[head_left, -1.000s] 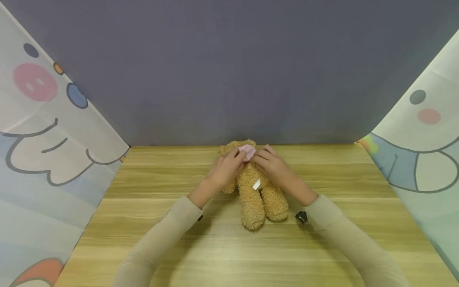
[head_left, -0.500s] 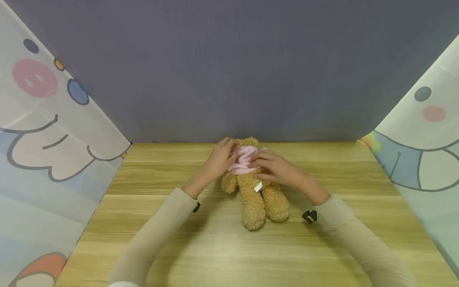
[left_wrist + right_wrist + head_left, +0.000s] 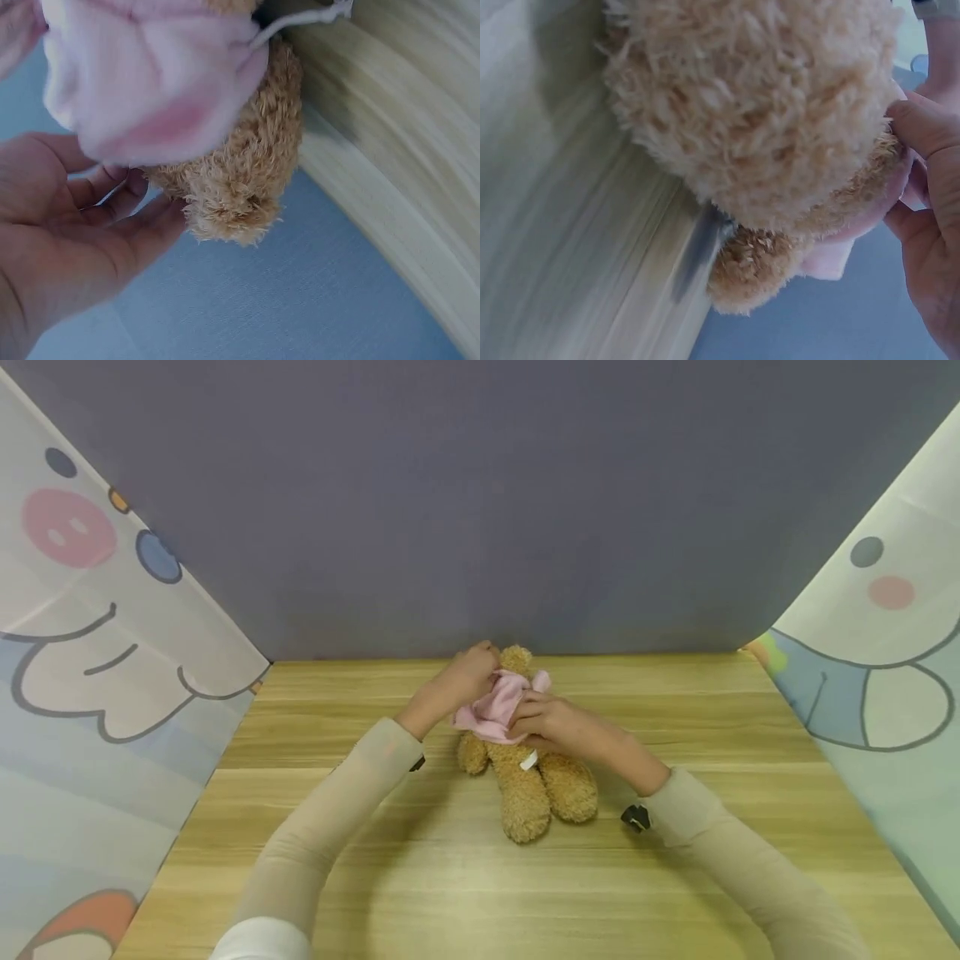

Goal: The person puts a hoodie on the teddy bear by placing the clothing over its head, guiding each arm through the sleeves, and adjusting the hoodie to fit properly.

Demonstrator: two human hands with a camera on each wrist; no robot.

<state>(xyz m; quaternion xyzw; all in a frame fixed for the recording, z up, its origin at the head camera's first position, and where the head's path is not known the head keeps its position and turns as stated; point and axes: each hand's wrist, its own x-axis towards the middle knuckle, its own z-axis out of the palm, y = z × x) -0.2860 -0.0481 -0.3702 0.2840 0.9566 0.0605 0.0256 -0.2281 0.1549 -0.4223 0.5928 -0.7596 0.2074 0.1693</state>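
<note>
A brown teddy bear (image 3: 525, 793) lies on the table with its legs toward me and a white tag (image 3: 529, 760) at its lower body. Bunched over its upper body is a pink doll's top (image 3: 491, 706), with a pale cord (image 3: 304, 21) hanging from it in the left wrist view. My left hand (image 3: 465, 677), up by the bear's head end, has its fingers curled against the fur at the top's edge; part of them is hidden behind the bear. On the other side, my right hand (image 3: 558, 722) pinches the pink cloth between thumb and fingers.
The wooden table (image 3: 637, 893) ends at a grey back wall (image 3: 480, 510) just beyond the bear's head. Cartoon-printed panels stand at left (image 3: 142, 668) and right (image 3: 885, 710). A black strap end (image 3: 636, 817) hangs at my right wrist.
The pink top, first mostly hidden under both hands, is now spread down over more of the bear's body. My right hand has shifted lower and closed on the cloth; the left has moved left.
</note>
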